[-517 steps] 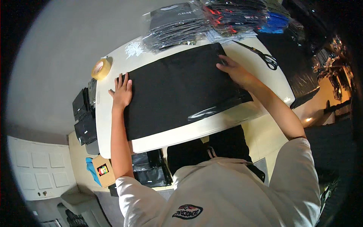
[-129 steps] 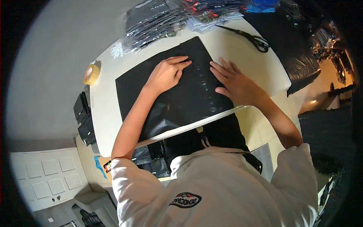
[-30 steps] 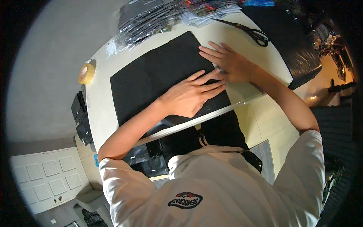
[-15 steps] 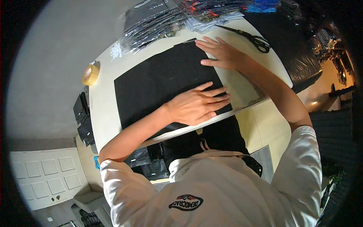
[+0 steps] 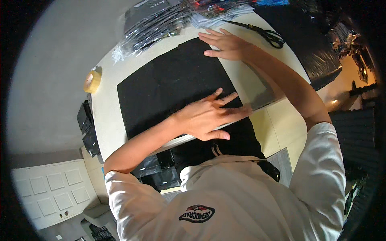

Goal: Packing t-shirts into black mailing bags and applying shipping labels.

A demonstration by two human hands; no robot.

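A flat black piece of cloth (image 5: pixel 161 80) lies on the white table, folded or cut to a rough rectangle. My left hand (image 5: pixel 205 116) rests palm down over its near right part, with fingers spread and the thumb out past the near table edge. The fingertips farthest right are smeared by motion. At the cloth's far right corner is my right hand (image 5: pixel 227 45), its fingers stretched out and apart, touching the edge or just above it. Neither hand grips anything. Right of the cloth, a greyish patch on the table could be clear plastic or shadow.
Black-handled scissors (image 5: pixel 267 35) lie beyond my right hand. Piles of plastic-wrapped packages (image 5: pixel 157 26) cover the far side. A yellowish tape roll (image 5: pixel 92 81) sits at the left table edge (image 5: pixel 102 112). A large black wrapped bundle (image 5: pixel 313 56) stands at the right.
My left hand's fingers have spread wider, its thumb shifting nearer to me. My right hand has moved slightly farther away. The cloth's far edge looks smoother, and the whole view has shifted a little.
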